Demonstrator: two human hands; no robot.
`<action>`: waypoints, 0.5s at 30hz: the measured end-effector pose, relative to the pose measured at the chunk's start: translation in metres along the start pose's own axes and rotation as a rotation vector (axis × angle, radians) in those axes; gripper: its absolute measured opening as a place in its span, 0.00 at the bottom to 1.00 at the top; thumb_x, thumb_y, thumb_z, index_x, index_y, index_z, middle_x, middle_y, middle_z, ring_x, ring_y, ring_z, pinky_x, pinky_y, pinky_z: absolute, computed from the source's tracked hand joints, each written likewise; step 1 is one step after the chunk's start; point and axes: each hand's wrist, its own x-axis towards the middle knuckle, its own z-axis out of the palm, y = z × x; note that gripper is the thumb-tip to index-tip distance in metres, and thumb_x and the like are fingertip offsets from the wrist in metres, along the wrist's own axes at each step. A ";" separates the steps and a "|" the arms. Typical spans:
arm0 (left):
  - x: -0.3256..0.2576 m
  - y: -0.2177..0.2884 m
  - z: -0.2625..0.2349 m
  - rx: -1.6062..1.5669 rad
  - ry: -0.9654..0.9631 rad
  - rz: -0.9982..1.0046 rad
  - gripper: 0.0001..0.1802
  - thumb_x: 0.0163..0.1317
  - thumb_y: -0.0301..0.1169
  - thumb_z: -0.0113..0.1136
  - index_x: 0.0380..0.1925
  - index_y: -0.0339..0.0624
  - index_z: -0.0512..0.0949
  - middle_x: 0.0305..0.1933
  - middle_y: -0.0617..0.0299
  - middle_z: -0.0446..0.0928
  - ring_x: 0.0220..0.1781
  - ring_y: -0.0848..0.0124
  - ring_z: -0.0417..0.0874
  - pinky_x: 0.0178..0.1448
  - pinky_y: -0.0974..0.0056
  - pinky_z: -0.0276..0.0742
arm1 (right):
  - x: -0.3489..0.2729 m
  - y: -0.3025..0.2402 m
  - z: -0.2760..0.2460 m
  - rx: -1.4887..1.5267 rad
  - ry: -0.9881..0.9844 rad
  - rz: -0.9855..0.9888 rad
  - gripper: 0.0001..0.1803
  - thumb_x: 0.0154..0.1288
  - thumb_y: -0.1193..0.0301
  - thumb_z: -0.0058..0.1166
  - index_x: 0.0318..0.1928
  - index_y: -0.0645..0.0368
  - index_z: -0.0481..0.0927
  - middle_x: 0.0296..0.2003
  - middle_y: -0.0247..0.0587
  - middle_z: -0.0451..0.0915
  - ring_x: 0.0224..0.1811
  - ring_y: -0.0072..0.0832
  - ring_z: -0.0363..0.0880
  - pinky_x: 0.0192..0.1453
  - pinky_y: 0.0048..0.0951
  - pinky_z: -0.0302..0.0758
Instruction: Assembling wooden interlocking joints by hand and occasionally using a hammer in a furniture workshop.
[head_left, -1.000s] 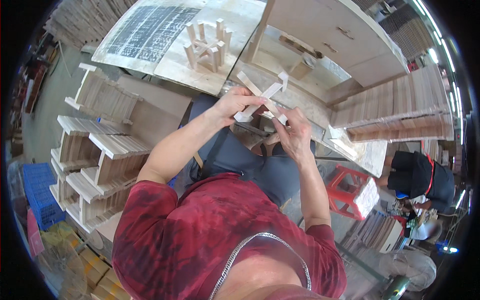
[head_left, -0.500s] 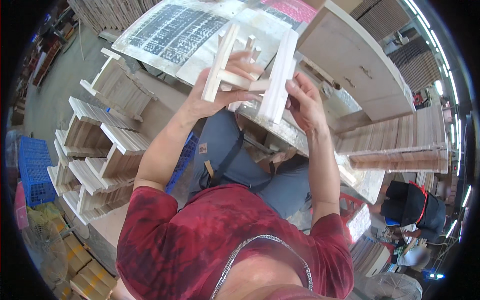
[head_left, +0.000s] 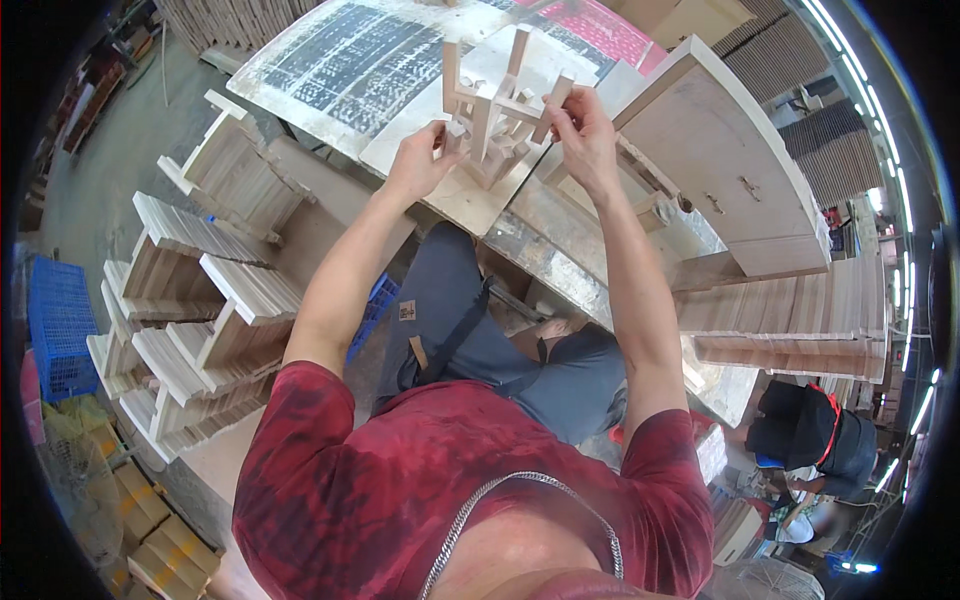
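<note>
Frame in work: the wooden frame (head_left: 483,120), a set of pale legs joined by crossbars, stands out over the pale board (head_left: 470,205) with its legs roughly upright.
Change of place: one second ago you held the crossed piece low, just beyond your lap; half a second ago it was raised and slanted; now it lies farther forward, among the parts of a second frame (head_left: 492,172) on the board.
Change of posture: your forearms have stretched out toward the board, and your hands have moved farther apart.
Right hand: your right hand (head_left: 585,135) holds the outer right leg of the frame, thumb on one side and fingers on the other, with a narrow grip.
Left hand: your left hand (head_left: 418,162) is at the frame's left side, fingers curled near the wood; you cannot tell from this view whether they pinch it or only steady it.
Contact below: the two frames overlap in view, so whether the upper one rests on the lower, or is borne by your right hand, cannot be told.
Meaning for the work: the change reads as a passage from handling over the lap to placing at the board; seating and release appear not yet complete.
Surroundings: stacked wooden parts (head_left: 250,290) stand at your left, and a bundle of strips (head_left: 790,300) lies at your right.
</note>
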 end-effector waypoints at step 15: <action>-0.017 0.022 0.005 0.046 -0.017 -0.030 0.43 0.50 0.37 0.76 0.64 0.29 0.69 0.60 0.40 0.80 0.64 0.55 0.82 0.68 0.55 0.77 | -0.061 0.031 0.018 -0.692 -0.083 0.096 0.25 0.73 0.56 0.54 0.52 0.70 0.75 0.42 0.67 0.83 0.51 0.58 0.82 0.55 0.46 0.76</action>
